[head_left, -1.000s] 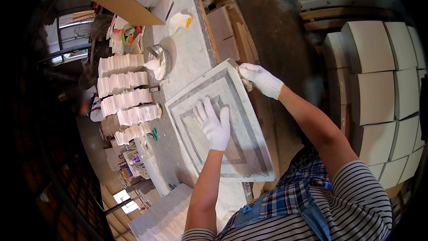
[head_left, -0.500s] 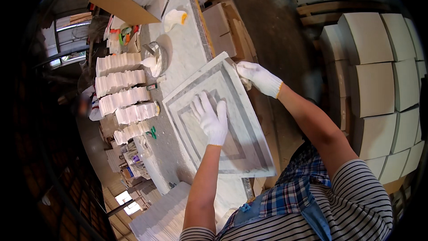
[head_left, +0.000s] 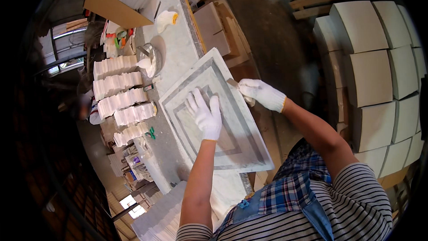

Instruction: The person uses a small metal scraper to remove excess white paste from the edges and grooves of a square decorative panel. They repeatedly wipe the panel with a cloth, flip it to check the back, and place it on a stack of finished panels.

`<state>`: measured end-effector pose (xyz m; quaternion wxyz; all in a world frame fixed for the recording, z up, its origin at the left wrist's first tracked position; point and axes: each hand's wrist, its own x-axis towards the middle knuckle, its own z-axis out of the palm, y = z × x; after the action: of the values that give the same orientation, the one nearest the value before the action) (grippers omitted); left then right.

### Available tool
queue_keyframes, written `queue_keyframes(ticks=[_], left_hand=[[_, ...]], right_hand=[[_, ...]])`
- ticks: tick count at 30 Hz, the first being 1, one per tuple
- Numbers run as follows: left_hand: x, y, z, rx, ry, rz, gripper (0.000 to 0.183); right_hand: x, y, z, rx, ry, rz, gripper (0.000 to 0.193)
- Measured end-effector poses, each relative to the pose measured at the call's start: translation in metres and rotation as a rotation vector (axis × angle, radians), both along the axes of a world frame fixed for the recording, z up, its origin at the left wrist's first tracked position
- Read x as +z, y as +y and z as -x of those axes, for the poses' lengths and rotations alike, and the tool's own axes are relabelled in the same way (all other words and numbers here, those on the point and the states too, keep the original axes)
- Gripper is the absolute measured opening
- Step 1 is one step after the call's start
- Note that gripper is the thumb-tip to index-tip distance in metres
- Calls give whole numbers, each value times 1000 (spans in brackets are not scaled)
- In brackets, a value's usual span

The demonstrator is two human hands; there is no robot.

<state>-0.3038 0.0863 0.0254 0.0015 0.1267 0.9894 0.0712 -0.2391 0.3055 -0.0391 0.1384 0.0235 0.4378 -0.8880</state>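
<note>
A rectangular marble tile panel point(head_left: 229, 131), white with grey bands forming nested frames, lies tilted on the workbench, partly past its near edge. My left hand point(head_left: 205, 115), in a white knit glove, rests spread and flat on the panel's middle. At the panel's right edge my right hand point(head_left: 263, 93), gloved the same, is closed on a small flat scraper point(head_left: 232, 82) whose blade meets the border. A crumpled pale cloth point(head_left: 249, 101) hangs below those fingers; how it is held is hidden.
Left on the workbench point(head_left: 180, 35) stand stacked white tile strips point(head_left: 118, 80), a pot of white paste point(head_left: 151, 62), a spare glove point(head_left: 166, 20) and green scissors point(head_left: 152, 132). A tilted brown board point(head_left: 116, 8) is behind. Cardboard point(head_left: 211, 20) lies beside the bench; white boxes point(head_left: 370, 78) are stacked right.
My right hand has moved slightly down along the panel's edge, and the scraper blade now shows over the border. My left hand stays flat on the panel. The whole view has shifted a little.
</note>
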Motion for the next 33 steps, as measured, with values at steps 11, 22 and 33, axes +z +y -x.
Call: queue_keyframes(ticks=[11,22,33], left_hand=[[0,1,-1,5,-6,-17,75],[-1,-4,-4,0,7,-6,75],[-5,-1,-2,-17,7,-106,76]], right_hand=[[3,-19,-65,-6,-57,-1,31],[-1,-22,-89,11,-55,29,29],[-4,-12,-38,-52,19,-78,29]])
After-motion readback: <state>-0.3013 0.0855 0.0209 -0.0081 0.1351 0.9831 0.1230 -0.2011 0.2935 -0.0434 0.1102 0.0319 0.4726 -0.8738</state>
